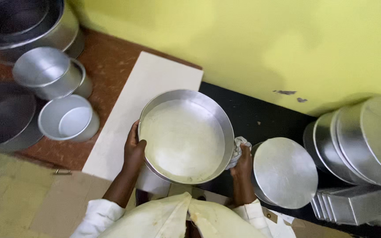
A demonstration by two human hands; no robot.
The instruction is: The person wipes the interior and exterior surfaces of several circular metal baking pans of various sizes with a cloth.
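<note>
So there's this big round metal pan (184,136), pale and greasy-looking inside, held up tilted over the edge of the counter between both hands: the left hand (134,150) is clamped on the rim at the pan's left side with the thumb hooked inside, and the right hand (242,162) is on the opposite rim, gripping it through a scrunched white cloth (238,147). Just right of that hand sits an upside-down round pan (284,172), more stacked pans (358,141) lean against the yellow wall (252,44), and on the left a white board (142,105) lies beside small tins (58,97).
</note>
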